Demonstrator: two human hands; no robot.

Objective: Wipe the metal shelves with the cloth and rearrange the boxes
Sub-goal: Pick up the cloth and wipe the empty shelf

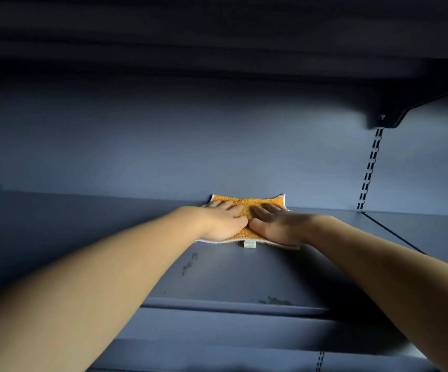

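Pressing flat on the orange cloth [247,204], the left hand [223,221] and right hand [279,225] lie side by side, thumbs nearly touching, their fingers [228,205] straight and held close together. The cloth sits at the back edge of the metal shelf [83,210], its far side touching the back panel [164,146], a white tag [249,244] at its near edge. Dark stains [189,263] mark the shelf nearer the front edge
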